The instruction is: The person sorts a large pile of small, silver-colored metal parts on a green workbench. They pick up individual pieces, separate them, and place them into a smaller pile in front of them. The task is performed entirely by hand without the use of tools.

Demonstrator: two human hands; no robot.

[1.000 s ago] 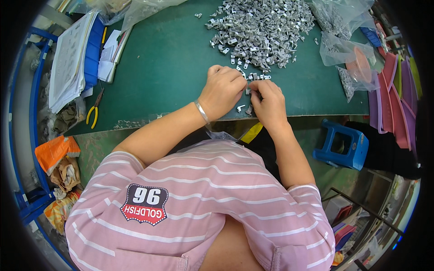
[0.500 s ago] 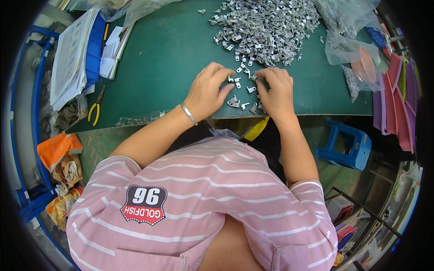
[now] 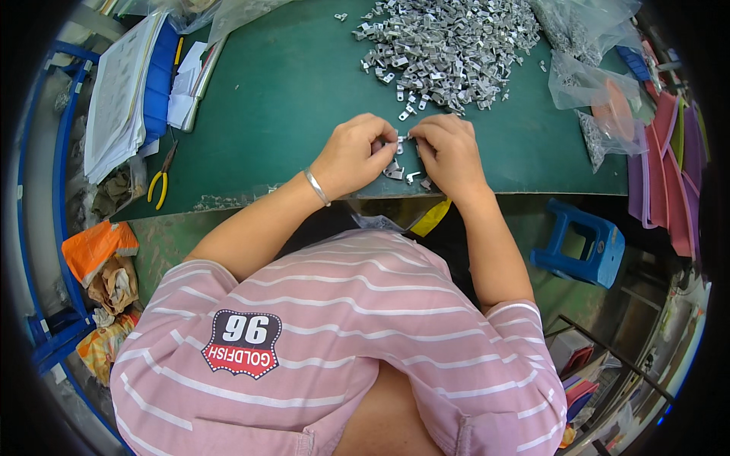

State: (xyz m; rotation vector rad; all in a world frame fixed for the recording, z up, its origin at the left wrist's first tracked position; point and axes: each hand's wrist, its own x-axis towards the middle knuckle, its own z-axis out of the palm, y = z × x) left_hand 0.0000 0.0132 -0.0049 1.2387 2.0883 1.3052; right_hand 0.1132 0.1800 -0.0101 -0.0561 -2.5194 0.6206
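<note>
Over the near part of the green table point(image 3: 281, 99), my two hands are close together among small bent metal brackets point(image 3: 394, 170). My left hand point(image 3: 353, 154), with a silver bangle at the wrist, has its thumb and fingers curled together; what lies between them is hidden. Facing it, my right hand point(image 3: 450, 152) pinches a small metal bracket at its fingertips, partly covered by the fingers. Between the hands lie a few brackets, with others nearer the table's front edge. Beyond them spreads a large heap of the same silvery brackets point(image 3: 456, 53).
Yellow-handled pliers point(image 3: 158, 186) lie at the table's left, near stacked papers point(image 3: 122, 99) and a blue tray point(image 3: 157, 99). Clear plastic bags point(image 3: 589, 83) of metal parts are at the right. A blue stool point(image 3: 582, 243) stands below the right table edge.
My right hand has moved left toward my left hand, and its fingers have closed on a bracket. The left hand has shifted slightly, its fingertips drawn closer together.
</note>
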